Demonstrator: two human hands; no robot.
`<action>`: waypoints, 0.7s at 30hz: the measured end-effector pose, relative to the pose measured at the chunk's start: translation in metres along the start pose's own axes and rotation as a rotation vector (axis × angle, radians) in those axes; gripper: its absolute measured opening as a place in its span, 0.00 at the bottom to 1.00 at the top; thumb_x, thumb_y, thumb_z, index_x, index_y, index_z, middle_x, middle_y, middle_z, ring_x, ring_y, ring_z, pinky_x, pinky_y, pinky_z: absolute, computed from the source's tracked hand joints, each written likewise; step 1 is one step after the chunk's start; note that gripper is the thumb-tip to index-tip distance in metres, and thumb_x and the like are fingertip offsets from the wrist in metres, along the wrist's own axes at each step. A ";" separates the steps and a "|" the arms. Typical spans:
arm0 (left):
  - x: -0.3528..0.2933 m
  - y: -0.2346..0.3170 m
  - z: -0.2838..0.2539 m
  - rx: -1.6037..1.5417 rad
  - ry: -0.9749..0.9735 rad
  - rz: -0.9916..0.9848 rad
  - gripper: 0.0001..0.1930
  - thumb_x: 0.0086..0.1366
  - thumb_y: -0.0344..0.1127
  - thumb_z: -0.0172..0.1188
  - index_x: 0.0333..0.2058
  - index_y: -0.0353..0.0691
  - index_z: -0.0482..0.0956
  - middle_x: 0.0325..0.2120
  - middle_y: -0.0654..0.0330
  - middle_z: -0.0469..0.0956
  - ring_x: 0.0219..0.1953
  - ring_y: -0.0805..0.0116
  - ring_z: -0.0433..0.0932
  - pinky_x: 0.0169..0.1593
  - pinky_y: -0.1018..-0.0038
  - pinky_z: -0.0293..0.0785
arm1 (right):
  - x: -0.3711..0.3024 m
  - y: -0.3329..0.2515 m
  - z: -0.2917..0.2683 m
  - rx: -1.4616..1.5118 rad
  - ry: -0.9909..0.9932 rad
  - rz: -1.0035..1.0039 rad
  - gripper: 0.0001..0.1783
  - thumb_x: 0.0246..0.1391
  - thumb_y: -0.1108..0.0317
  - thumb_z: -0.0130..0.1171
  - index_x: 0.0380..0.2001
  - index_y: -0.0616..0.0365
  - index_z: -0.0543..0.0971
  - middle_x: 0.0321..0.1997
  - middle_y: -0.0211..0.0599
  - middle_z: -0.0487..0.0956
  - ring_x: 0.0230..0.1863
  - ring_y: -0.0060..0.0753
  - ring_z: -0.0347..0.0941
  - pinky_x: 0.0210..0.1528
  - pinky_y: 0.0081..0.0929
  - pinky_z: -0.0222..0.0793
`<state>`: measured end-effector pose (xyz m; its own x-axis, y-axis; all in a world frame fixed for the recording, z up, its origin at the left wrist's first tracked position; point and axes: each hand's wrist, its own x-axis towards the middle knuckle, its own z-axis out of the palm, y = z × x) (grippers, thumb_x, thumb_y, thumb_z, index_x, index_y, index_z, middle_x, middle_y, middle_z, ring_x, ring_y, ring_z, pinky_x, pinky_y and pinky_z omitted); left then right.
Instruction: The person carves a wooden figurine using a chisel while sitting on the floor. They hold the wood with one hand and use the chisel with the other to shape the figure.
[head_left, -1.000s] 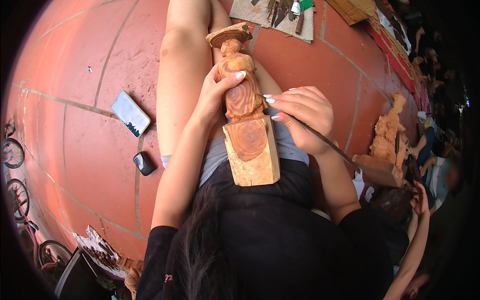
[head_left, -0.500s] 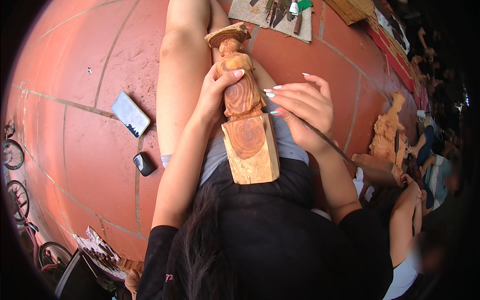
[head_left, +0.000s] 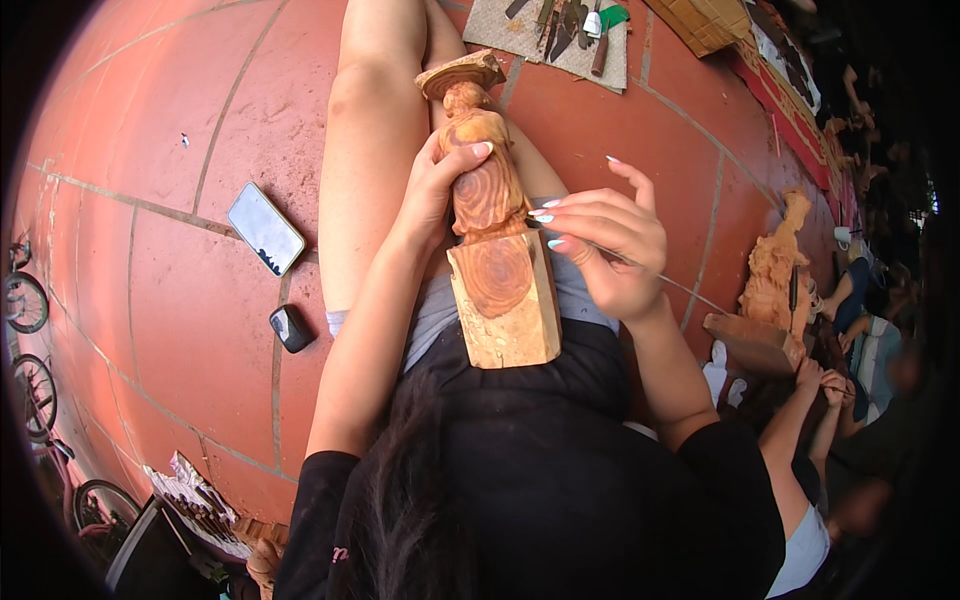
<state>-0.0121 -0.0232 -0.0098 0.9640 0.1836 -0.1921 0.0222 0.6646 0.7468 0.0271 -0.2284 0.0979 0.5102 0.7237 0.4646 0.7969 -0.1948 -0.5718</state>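
Observation:
A carved wooden figure [head_left: 487,185] with a square, uncarved block base [head_left: 507,300] lies along my lap, its base toward me. Its far end carries a flat, wide piece of wood [head_left: 461,73]. My left hand [head_left: 438,185] is wrapped round the figure's middle from the left, thumb on top. On the right, my right hand [head_left: 612,240] pinches a thin rod-like tool [head_left: 690,292], which runs back past the palm toward the lower right. The tool's front end is by the narrow waist above the base; whether it touches the wood I cannot tell.
A phone [head_left: 266,229] and a small black case [head_left: 290,328] lie on the red tiles at left. Carving tools rest on a mat [head_left: 615,65] ahead. At right stand another carved figure [head_left: 775,260] and a co-worker's hands [head_left: 822,380]. Bicycles [head_left: 38,390] stand far left.
The rod-like tool has turned in my right hand and looks thinner now. My right hand has shifted slightly downward. The co-worker's arms at right have moved. My left hand keeps its hold.

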 end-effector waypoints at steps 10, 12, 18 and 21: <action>-0.002 0.003 0.004 -0.069 0.015 -0.009 0.22 0.61 0.35 0.63 0.52 0.34 0.71 0.41 0.57 0.78 0.41 0.70 0.80 0.47 0.71 0.79 | 0.005 -0.001 0.003 -0.085 -0.001 -0.020 0.07 0.45 0.70 0.70 0.31 0.53 0.86 0.32 0.30 0.85 0.39 0.27 0.81 0.66 0.47 0.53; -0.003 0.005 0.006 -0.104 0.024 -0.018 0.21 0.60 0.34 0.65 0.50 0.34 0.72 0.39 0.60 0.79 0.39 0.73 0.79 0.45 0.73 0.78 | 0.004 -0.003 -0.005 -0.039 -0.045 -0.015 0.07 0.45 0.70 0.70 0.30 0.53 0.86 0.31 0.29 0.85 0.39 0.27 0.81 0.66 0.48 0.53; -0.002 0.006 0.006 -0.103 0.025 -0.021 0.21 0.60 0.34 0.65 0.50 0.34 0.72 0.38 0.61 0.79 0.39 0.73 0.79 0.45 0.74 0.77 | 0.001 -0.005 0.003 -0.081 0.021 -0.015 0.05 0.45 0.69 0.70 0.29 0.51 0.86 0.30 0.29 0.85 0.38 0.26 0.81 0.68 0.48 0.50; -0.001 0.005 0.004 -0.090 0.017 -0.019 0.21 0.60 0.35 0.65 0.50 0.34 0.72 0.38 0.61 0.79 0.39 0.74 0.79 0.46 0.74 0.77 | 0.001 -0.002 0.003 -0.024 0.032 0.011 0.05 0.45 0.69 0.70 0.29 0.52 0.86 0.30 0.29 0.85 0.38 0.27 0.81 0.68 0.47 0.49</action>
<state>-0.0121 -0.0234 -0.0034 0.9590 0.1820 -0.2174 0.0163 0.7302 0.6831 0.0251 -0.2248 0.0977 0.5287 0.6999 0.4802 0.7985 -0.2184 -0.5609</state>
